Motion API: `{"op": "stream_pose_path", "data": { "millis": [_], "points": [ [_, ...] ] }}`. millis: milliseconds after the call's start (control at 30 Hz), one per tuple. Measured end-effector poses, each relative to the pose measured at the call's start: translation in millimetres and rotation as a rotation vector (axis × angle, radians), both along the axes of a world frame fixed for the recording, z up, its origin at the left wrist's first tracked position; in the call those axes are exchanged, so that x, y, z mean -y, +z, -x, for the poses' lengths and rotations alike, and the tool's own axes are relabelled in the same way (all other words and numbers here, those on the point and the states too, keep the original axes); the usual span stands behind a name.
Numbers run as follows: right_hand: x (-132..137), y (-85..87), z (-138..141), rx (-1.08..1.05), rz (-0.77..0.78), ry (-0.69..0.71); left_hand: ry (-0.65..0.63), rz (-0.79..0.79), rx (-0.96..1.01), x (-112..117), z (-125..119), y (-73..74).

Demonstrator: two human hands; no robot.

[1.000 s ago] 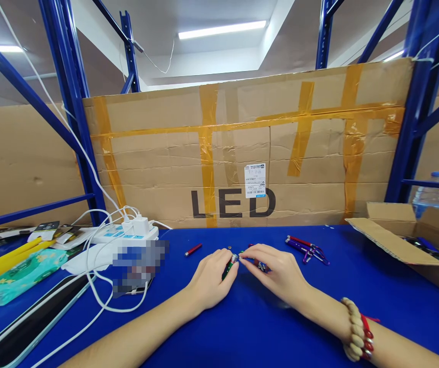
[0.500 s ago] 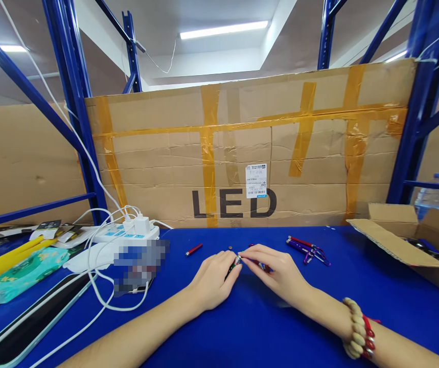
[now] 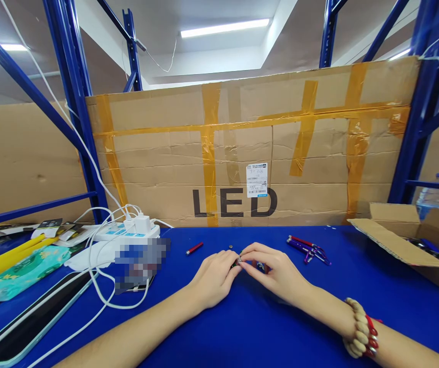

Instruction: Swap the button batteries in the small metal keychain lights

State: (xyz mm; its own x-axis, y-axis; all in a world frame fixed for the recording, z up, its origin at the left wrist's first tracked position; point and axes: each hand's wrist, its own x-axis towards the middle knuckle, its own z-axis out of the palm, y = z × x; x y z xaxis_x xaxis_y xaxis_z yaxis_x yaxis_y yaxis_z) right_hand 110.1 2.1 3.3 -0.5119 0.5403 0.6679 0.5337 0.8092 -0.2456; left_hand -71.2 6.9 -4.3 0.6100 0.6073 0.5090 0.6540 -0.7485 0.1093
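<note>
My left hand rests on the blue table, fingers curled round a small green pen-shaped light that is mostly hidden. My right hand meets it from the right, thumb and forefinger pinched at the light's silver tip. A beaded bracelet sits on my right wrist. A tiny round part lies just beyond my fingers.
A red pen light lies left of my hands; a bunch of red and purple ones lies to the right. A power strip with white cables, packets and a tablet fill the left. An open carton stands right; a taped LED cardboard sheet closes the back.
My hands have drawn closer together, and the green light is now more covered by my left fingers. The view has shifted very slightly.
</note>
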Motion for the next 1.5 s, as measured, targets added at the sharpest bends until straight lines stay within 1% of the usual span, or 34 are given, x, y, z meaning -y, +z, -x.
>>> {"op": "stream_pose_path", "data": {
  "millis": [100,167,233,333,400,433,500,600,733,833,967,1133,1333,1500],
  "points": [
    [1.6,1.1,0.7,0.013,0.018,-0.022,0.011,-0.001,-0.018,0.1,-0.8,-0.6],
    [2.8,1.6,1.1,0.042,0.033,-0.066,0.05,0.022,-0.012,-1.0,-1.4,-1.9],
    [2.7,1.0,1.2,0.078,0.031,-0.115,0.141,0.09,0.035,-3.7,-1.2,-3.9],
    [-0.2,-2.2,0.0,0.163,0.023,-0.16,0.316,0.196,0.162,-10.8,0.9,-8.0],
    [-2.4,-5.2,-1.4,0.246,0.043,-0.179,0.388,0.225,0.223,-16.4,3.0,-11.7],
    [-3.2,-6.6,-2.1,0.285,0.057,-0.183,0.399,0.227,0.236,-19.0,3.9,-13.7],
    [-3.9,-8.9,-3.1,0.339,0.082,-0.18,0.385,0.217,0.237,-22.9,5.2,-17.2],
    [-3.6,-10.7,-3.5,0.37,0.095,-0.162,0.314,0.189,0.222,-23.2,4.7,-18.7],
    [-3.1,-9.0,-2.6,0.362,0.076,-0.155,0.204,0.158,0.155,-12.4,0.5,-10.7],
    [-2.3,-5.1,-1.1,0.345,0.061,-0.152,0.148,0.136,0.103,-3.6,-2.3,-3.2],
    [-0.9,-1.6,0.8,0.325,0.074,-0.164,0.126,0.109,0.09,0.8,-3.3,1.0],
    [-0.5,-2.6,0.8,0.344,0.117,-0.194,0.09,0.08,0.067,1.2,-2.7,0.8],
    [-4.1,-5.7,0.3,0.312,0.11,-0.17,0.072,0.056,0.048,0.5,-2.3,-0.2],
    [-7.7,-8.6,1.4,0.262,0.135,-0.13,0.054,0.051,0.045,-0.2,-3.0,0.3]
  ]
}}
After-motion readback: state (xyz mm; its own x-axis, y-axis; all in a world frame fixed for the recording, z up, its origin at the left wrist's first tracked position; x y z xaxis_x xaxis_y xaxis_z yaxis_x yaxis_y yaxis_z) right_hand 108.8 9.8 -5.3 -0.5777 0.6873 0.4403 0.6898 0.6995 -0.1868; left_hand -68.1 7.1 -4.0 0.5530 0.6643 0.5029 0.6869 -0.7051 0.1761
